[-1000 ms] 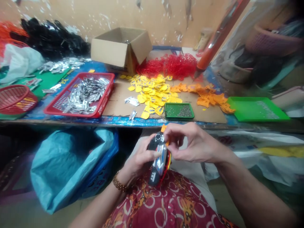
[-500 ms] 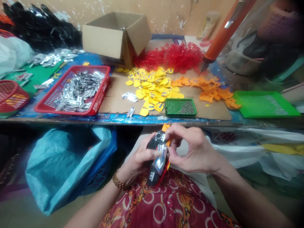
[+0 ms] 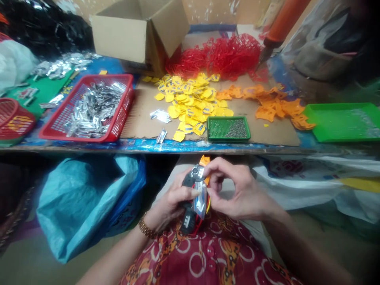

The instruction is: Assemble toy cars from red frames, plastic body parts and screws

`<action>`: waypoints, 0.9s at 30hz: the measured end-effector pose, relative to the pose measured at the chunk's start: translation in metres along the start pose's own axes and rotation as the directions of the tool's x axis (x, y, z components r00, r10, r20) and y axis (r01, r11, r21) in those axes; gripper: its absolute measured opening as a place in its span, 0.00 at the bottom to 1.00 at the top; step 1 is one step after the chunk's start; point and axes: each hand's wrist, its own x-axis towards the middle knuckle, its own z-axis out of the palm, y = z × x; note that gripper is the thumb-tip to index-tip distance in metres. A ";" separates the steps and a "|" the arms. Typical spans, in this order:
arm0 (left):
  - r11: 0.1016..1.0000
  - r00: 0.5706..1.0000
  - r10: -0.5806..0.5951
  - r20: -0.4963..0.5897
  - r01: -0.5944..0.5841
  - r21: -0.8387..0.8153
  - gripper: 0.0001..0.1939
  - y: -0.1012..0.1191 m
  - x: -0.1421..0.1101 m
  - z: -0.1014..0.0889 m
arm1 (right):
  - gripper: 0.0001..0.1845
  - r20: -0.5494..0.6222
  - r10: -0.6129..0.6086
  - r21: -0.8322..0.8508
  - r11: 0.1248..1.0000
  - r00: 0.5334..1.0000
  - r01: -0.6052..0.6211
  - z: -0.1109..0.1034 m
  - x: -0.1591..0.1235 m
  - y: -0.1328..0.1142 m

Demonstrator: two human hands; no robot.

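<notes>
A worktop is carrying an open box near its back edge, with a red pile lying right of it. A red basket of silver pieces is sitting left along the front edge. Yellow pieces are covering the middle; orange pieces are lying to their right. A small tray of metal bits is sitting by the front edge. In front of that edge, the left hand is gripping the black toy, thumb resting on its silver strip. The right hand is touching the toy's right side; whether its grip is closed on the orange part cannot be told.
</notes>
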 end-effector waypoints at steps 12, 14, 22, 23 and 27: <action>1.000 0.996 -0.022 -0.089 0.024 0.020 0.15 -0.005 0.012 0.000 | 0.23 0.016 -0.037 -0.098 0.994 0.999 0.039 0.003 -0.011 0.011; 1.000 0.993 -0.007 -0.116 0.007 -0.008 0.14 -0.007 0.010 0.001 | 0.22 0.013 -0.080 -0.089 0.993 0.997 0.081 0.004 -0.010 0.014; 0.988 1.000 0.010 0.008 -0.011 0.157 0.22 -0.007 0.005 -0.004 | 0.23 -0.032 -0.176 -0.061 0.983 0.984 0.173 0.008 -0.009 0.022; 0.985 1.000 0.019 0.011 -0.021 0.171 0.22 -0.007 0.005 -0.004 | 0.23 -0.038 -0.191 -0.054 0.980 0.981 0.189 0.007 -0.009 0.024; 0.994 1.000 -0.006 -0.002 0.006 0.113 0.18 -0.010 0.008 0.000 | 0.22 0.010 -0.187 -0.027 0.982 0.982 0.187 0.000 -0.007 0.029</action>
